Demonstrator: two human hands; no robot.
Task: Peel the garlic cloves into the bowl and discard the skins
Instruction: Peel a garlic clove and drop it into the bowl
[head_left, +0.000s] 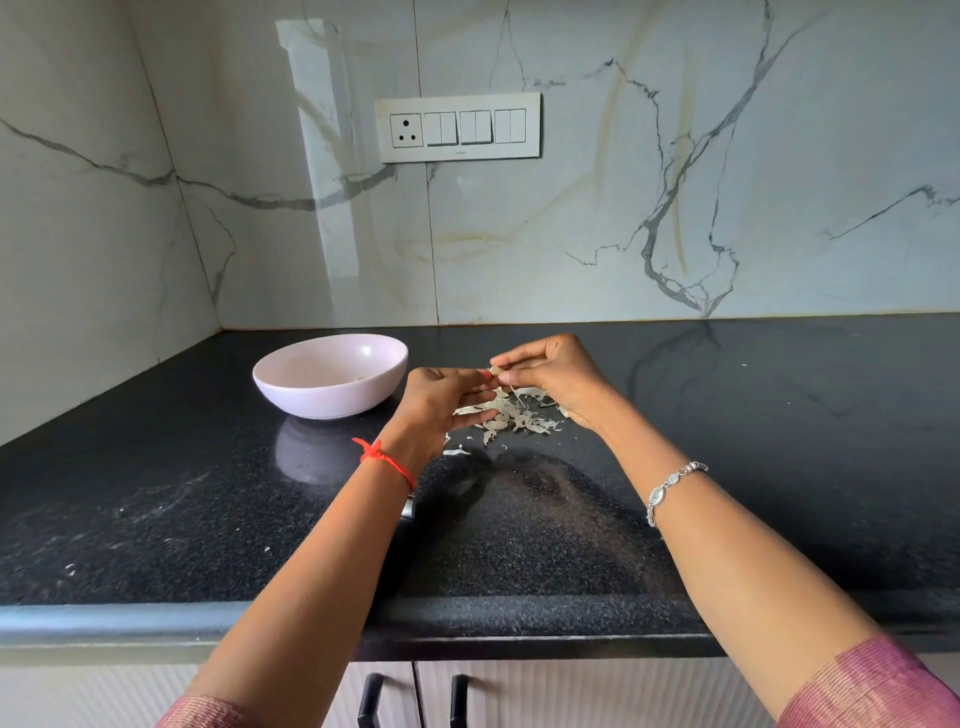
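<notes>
Black counter (727, 415): garlic clove (496, 370) pinched between hands (447, 400) (550, 374).

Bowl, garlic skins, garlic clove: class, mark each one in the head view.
bowl (322, 401), head view, front outer wall.
garlic skins (524, 423), head view, middle of the pile.
garlic clove (497, 370), head view, its exposed end.

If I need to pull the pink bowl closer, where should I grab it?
Probably pinch the rim of the bowl on its right side, nearest the left hand, coming from above: it sits upright and its wide, sloped wall offers no side hold.
</notes>
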